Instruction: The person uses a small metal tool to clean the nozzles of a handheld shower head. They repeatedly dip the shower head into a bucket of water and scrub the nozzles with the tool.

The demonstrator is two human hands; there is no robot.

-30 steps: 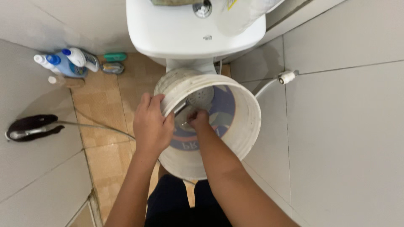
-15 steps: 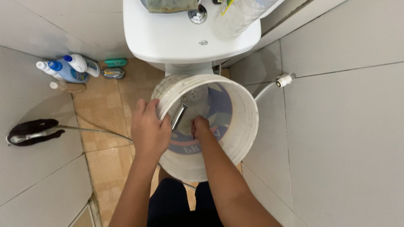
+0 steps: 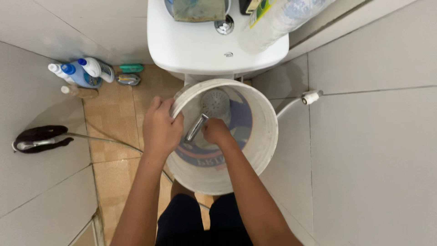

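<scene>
Right hand [image 3: 215,132] shifted deeper inside bucket [image 3: 268,132].

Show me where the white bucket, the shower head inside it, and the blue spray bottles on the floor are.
white bucket [image 3: 272,130]: head view, on its right rim.
shower head [image 3: 215,102]: head view, on the round perforated face.
blue spray bottles [image 3: 82,75]: head view, on the blue body of the middle bottle.
</scene>
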